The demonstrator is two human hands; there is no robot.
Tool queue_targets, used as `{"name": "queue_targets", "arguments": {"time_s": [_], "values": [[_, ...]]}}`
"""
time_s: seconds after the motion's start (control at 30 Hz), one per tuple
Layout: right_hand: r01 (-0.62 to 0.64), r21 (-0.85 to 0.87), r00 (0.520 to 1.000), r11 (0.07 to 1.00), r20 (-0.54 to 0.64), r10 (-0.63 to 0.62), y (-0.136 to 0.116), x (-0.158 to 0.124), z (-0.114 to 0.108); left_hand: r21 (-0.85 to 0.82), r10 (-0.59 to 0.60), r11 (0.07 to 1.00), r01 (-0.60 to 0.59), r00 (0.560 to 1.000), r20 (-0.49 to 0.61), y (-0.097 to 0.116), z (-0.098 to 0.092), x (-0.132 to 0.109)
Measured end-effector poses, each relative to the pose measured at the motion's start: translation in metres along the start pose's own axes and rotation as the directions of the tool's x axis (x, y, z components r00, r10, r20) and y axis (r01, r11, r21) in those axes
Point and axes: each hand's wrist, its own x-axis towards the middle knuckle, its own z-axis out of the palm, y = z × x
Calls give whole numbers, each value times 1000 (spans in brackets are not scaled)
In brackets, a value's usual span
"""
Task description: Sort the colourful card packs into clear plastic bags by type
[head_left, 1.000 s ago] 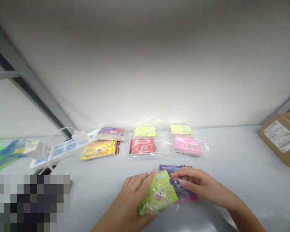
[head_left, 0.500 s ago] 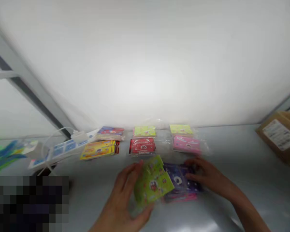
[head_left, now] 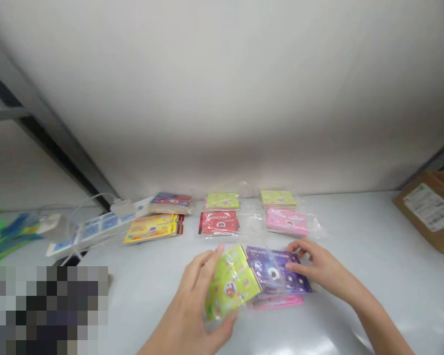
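My left hand (head_left: 196,301) is closed around a lime-green printed card packet (head_left: 231,283) in clear plastic, thumb below and fingers along its upper left side. Its right edge meets a purple card packet (head_left: 270,268) with a white eye-like spot, also under clear film. The thumb and fingers of my right hand (head_left: 314,266) grip the purple packet at its right end. A pink packet (head_left: 281,301) sticks out beneath the purple one. Just behind lie a red packet (head_left: 219,223) and a light pink packet (head_left: 286,222), both bagged.
Yellow cards (head_left: 151,228) and a dark blue-red stack (head_left: 170,201) lie at the left, beside a white power strip (head_left: 103,227) with cables. Two green packets (head_left: 222,200) sit along the wall. A cardboard box (head_left: 429,212) stands at the right.
The green packet in my left hand has shifted slightly left and down. My right hand stays on the purple packet, which shows more of its face. The picture has changed in brightness.
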Motion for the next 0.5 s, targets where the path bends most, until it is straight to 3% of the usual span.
{"name": "queue_targets", "arguments": {"time_s": [0.17, 0.3, 0.5], "values": [[27, 6, 999, 1000, -20, -27, -3, 0, 1, 68, 16, 997, -23, 994, 104, -4, 0, 2], [74, 65, 997, 995, -39, -71, -8, -2, -2, 65, 31, 997, -38, 993, 111, -7, -1, 3], [-50, 419, 998, 907, -7, 58, -21, -5, -12, 77, 25, 996, -35, 992, 123, -7, -2, 4]]}}
